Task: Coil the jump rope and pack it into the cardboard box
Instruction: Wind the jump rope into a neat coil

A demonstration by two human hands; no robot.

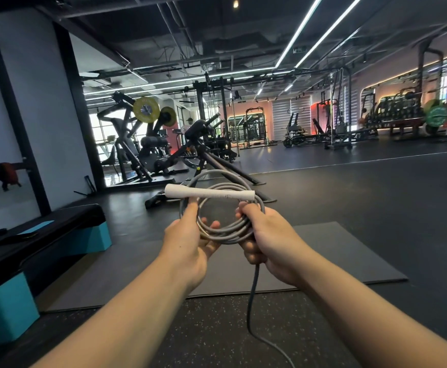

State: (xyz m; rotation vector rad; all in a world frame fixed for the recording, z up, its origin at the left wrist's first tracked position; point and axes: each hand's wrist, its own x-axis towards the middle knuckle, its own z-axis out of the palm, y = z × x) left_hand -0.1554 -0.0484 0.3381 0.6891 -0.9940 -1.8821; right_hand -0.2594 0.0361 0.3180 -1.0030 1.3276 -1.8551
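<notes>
A grey jump rope (225, 231) is wound into several loops in front of me, with its white handle (209, 194) lying across the top of the coil. My left hand (188, 245) holds the coil's left side, its thumb up along the loops and fingers curled under. My right hand (267, 240) grips the coil's right side. A loose length of the rope (253, 296) hangs from my right hand down to the floor. No cardboard box is in view.
A dark exercise mat (323, 256) lies on the speckled gym floor below my hands. A black and teal step platform (42, 251) stands at the left. Weight machines (148, 144) and racks fill the background.
</notes>
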